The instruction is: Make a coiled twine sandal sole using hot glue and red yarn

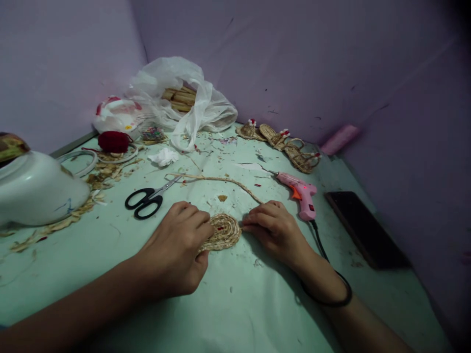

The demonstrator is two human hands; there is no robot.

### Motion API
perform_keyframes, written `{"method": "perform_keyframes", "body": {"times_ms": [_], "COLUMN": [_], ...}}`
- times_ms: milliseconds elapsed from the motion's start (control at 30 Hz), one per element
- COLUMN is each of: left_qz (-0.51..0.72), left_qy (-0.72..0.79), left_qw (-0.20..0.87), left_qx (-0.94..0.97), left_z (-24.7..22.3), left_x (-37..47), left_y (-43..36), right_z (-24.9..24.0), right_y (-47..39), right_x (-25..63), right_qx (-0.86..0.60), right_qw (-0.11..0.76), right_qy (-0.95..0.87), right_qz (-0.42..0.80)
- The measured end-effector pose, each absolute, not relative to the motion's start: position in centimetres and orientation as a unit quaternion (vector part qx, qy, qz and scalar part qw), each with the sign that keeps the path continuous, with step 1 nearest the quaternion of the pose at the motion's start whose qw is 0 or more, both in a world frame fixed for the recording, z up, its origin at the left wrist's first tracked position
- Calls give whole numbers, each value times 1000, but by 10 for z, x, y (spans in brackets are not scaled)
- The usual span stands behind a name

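Note:
My left hand (184, 245) grips the left end of an oval coil of braided straw (224, 234), thumb below and fingers on top. A small red spot shows at the coil's centre. At its right edge, my right hand (274, 228) pinches the straw cord (228, 180), whose loose length curves away over the table to the left. Black-handled scissors (149, 200) lie left of the coil, blades partly open, their tips near the cord. To the right of my right hand rests a pink glue gun (300, 192) with an orange trigger.
At the back are a plastic bag (217, 105) with dried strips, red yarn (113, 142) and several small woven straw slippers (301, 159). A phone (364, 228) lies right; a white container (40, 189) stands left among straw scraps. The glue gun's cable (320, 240) passes by my right wrist.

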State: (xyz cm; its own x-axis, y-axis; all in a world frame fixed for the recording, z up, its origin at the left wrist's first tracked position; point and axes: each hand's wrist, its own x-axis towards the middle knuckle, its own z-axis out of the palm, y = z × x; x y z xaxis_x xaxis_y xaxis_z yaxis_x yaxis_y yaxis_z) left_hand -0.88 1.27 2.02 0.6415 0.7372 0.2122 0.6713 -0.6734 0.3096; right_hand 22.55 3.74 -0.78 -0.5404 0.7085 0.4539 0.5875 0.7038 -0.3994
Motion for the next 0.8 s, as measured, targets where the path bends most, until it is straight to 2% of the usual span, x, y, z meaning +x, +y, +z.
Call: {"method": "perform_keyframes", "body": {"times_ms": [200,400,633,800], "left_qz": [167,139,139,146], "left_qy": [328,353,384,380], "left_qw": [124,168,139,130], "left_qx": [921,910,902,904], "left_z": [21,26,22,23], "left_x": [-14,-11,-5,-5], "left_y": [18,20,15,14], "right_z": [-2,0,9,7], "right_y": [25,20,10,2], "right_x": [231,228,222,203], "right_qx": [-354,-369,-390,-371], "right_qw": [271,281,286,320], "right_qy": [-884,-870,-852,-856], "right_qz": [143,166,200,166]}}
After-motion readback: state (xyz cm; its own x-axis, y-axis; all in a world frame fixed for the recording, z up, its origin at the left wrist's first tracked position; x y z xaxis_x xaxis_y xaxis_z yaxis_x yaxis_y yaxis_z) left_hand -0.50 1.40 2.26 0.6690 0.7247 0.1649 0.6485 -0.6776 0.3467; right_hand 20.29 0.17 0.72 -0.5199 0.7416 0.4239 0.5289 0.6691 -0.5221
